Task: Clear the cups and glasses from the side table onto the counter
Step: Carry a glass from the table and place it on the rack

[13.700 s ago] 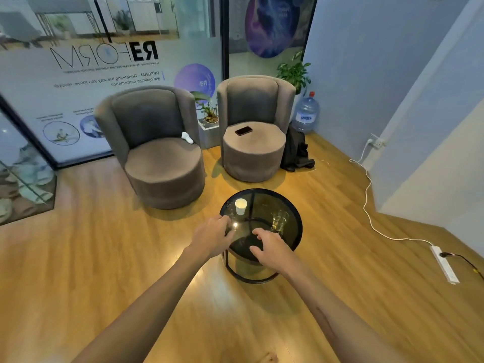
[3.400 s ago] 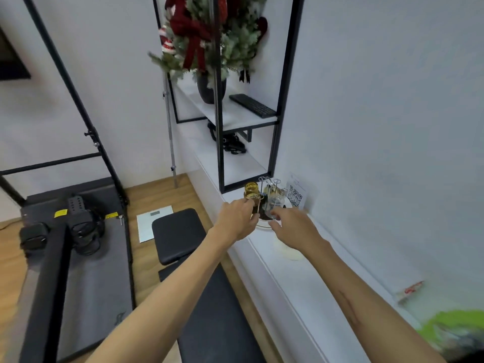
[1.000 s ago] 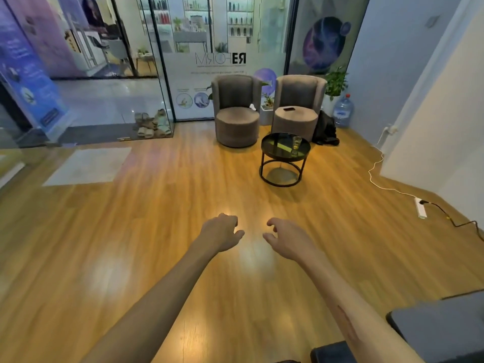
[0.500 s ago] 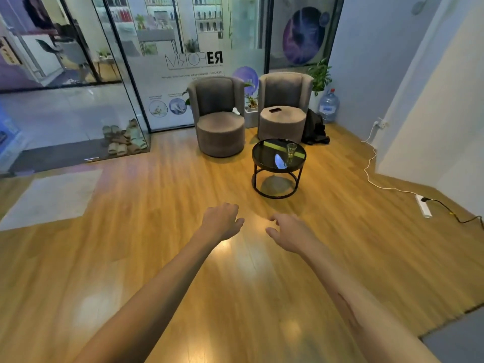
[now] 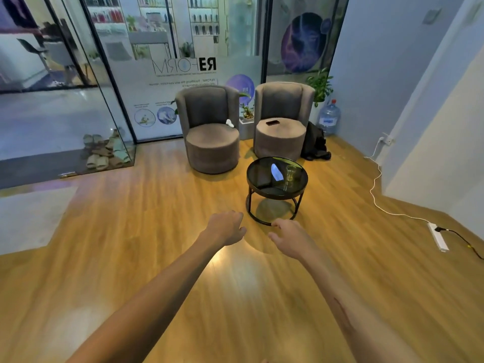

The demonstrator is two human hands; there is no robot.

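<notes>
A round black side table (image 5: pixel 264 191) with a dark glass top stands on the wooden floor ahead of me. One clear drinking glass (image 5: pixel 290 173) stands upright on its right half. Both my arms reach forward over the floor, short of the table. My left hand (image 5: pixel 224 227) holds nothing, its fingers loosely curled. My right hand (image 5: pixel 290 236) is empty too, fingers apart and pointing toward the table's base. The counter is out of view.
Two grey round armchairs (image 5: pixel 211 128) (image 5: pixel 281 121) stand behind the table, a phone (image 5: pixel 273 122) on the right seat. A white cable (image 5: pixel 377 191) runs to a power strip (image 5: pixel 438 237) on the floor at right. A glass wall lies left.
The table and chairs have grown larger and nearer in view. Both hands stay empty and held out in front.
</notes>
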